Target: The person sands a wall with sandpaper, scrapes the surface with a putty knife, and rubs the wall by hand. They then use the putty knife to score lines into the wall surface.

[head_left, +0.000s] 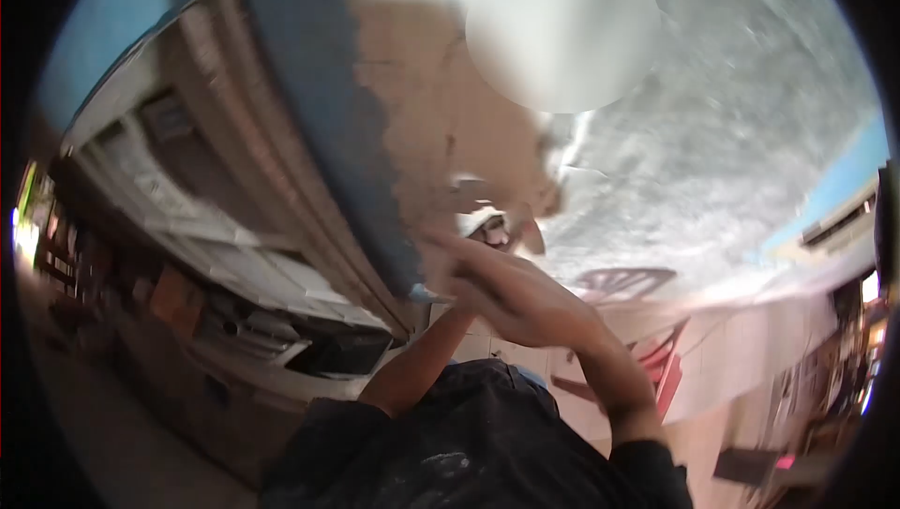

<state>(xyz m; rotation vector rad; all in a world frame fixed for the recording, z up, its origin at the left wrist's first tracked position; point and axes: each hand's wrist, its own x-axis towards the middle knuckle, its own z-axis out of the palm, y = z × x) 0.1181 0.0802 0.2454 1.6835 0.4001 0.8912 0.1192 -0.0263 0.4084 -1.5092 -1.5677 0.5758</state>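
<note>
Both forearms come up from black sleeves and meet near the middle of the head view. My right hand (pixel 511 289) crosses in front, blurred by motion, its fingers pointing up and left. Behind it, my left hand (pixel 457 289) is mostly covered, and its fingers cannot be made out. Just above the hands is a small white and dark object (pixel 486 226), too blurred to name. Beyond them rises a wall with a brown patch (pixel 422 87) between blue paint and a grey-white surface (pixel 712 134).
A wooden-framed window or cabinet (pixel 234 134) slants along the left. Below it lies a counter with a dark item (pixel 342 351). A red chair (pixel 661 368) stands at the right on a tiled floor. Shelves with items are at the far right.
</note>
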